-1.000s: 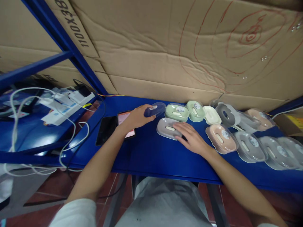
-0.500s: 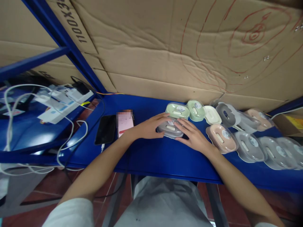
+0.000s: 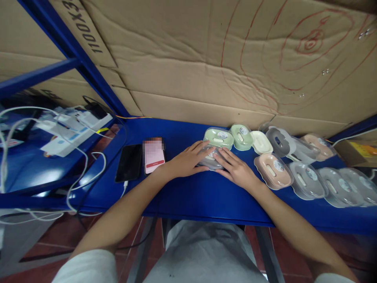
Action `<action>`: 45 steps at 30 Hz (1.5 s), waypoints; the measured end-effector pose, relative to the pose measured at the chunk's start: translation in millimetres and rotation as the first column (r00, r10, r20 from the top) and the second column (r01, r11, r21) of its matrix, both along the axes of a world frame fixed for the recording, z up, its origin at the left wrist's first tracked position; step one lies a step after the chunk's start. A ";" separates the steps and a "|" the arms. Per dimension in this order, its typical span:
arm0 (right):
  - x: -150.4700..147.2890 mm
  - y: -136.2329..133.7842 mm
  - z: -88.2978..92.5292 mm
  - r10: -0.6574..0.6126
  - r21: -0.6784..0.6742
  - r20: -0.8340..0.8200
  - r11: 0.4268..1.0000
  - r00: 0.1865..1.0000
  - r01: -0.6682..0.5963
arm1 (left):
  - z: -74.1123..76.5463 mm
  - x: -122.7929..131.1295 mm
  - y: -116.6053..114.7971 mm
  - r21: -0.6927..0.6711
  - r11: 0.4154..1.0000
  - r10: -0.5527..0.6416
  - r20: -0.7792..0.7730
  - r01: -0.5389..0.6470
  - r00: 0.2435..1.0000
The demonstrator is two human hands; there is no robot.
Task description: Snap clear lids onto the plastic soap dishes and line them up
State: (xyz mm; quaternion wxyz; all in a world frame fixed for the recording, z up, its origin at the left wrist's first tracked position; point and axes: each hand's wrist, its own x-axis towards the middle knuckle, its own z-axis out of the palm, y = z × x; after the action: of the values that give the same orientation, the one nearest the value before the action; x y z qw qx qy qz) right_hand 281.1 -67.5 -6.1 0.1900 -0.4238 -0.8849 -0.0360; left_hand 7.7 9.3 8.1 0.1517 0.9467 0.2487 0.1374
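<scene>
A grey soap box [image 3: 210, 162] with a clear lid and a round sticker lies on the blue table, partly hidden by both hands. My left hand [image 3: 188, 160] grips its left side, fingers over the lid and thumb at the front edge. From the right, my right hand [image 3: 237, 167] holds it too, fingertips on the lid, thumb low at the front. Directly behind sits a green soap box [image 3: 218, 138] with a clear lid, beside a second green one [image 3: 241, 136].
To the right stand a cream dish [image 3: 261, 142], a pink soap box [image 3: 273, 171] and several grey ones [image 3: 308, 181]. A black phone [image 3: 129, 163] and a lit phone [image 3: 154, 157] lie left, near a power strip [image 3: 76, 135] and cables. Cardboard [image 3: 176, 59] walls the back.
My fingers have moved further over the grey box's lid, covering more of it. The box stays in nearly the same place; the whole view has shifted slightly.
</scene>
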 end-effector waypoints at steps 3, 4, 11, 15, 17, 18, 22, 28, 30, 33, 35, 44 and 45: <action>-3.1 1.1 1.1 0.036 0.006 0.005 0.999 0.999 -0.036 | 8.3 -7.4 3.7 -0.038 0.998 0.043 -0.040 -0.045 0.998; -3.7 1.4 2.5 0.040 0.007 0.008 0.999 0.999 -0.040 | 11.0 -10.8 5.5 -0.044 0.996 0.072 -0.066 -0.074 0.995; 5.3 5.1 14.3 -0.324 0.064 -0.061 0.943 0.944 0.328 | 13.9 -26.3 23.3 0.203 0.887 0.431 -0.039 -0.415 0.901; 16.9 12.0 9.9 -0.543 0.106 -0.065 0.830 0.837 0.547 | 8.1 -23.6 28.7 0.295 0.808 0.539 -0.023 -0.509 0.842; 21.8 15.7 4.1 -0.612 0.097 -0.044 0.784 0.790 0.613 | 7.0 -21.5 28.1 0.313 0.798 0.553 -0.035 -0.516 0.833; 23.3 17.1 1.2 -0.624 0.079 -0.033 0.777 0.781 0.624 | 6.9 -20.6 27.2 0.316 0.797 0.553 -0.038 -0.515 0.833; 21.6 17.3 -1.4 -0.496 -0.060 -0.091 0.868 0.863 0.492 | 7.6 -17.9 23.9 0.311 0.823 0.505 -0.017 -0.475 0.863; 24.4 17.1 15.8 -0.361 -0.072 -0.277 0.932 0.891 0.355 | 6.1 -15.8 22.2 0.276 0.884 0.386 0.024 -0.377 0.922; 33.0 20.6 15.1 -0.529 -0.003 -0.233 0.840 0.816 0.543 | 6.9 -13.7 19.8 0.263 0.900 0.349 0.041 -0.348 0.936; 44.8 24.8 8.3 -0.750 0.060 0.010 0.661 0.662 0.748 | 10.7 -8.7 14.3 0.290 0.913 0.279 0.070 -0.287 0.958; 48.4 25.3 5.7 -0.771 0.050 0.189 0.626 0.608 0.779 | 13.8 -4.6 10.1 0.322 0.918 0.215 0.084 -0.231 0.973; 47.2 3.7 27.7 -0.551 -0.168 0.357 0.756 0.754 0.632 | 14.0 12.2 -10.1 0.276 0.961 -0.010 0.047 -0.004 0.999; 47.3 0.5 29.3 -0.515 -0.197 0.361 0.773 0.777 0.604 | 13.9 13.3 -12.0 0.256 0.967 -0.025 0.040 0.014 0.999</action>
State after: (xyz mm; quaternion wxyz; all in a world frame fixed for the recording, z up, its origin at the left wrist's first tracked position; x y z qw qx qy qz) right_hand 328.4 -67.1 23.2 -0.0267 -0.6841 -0.7287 -0.0166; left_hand 21.0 -2.7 22.0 0.0351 0.9576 0.2161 0.1872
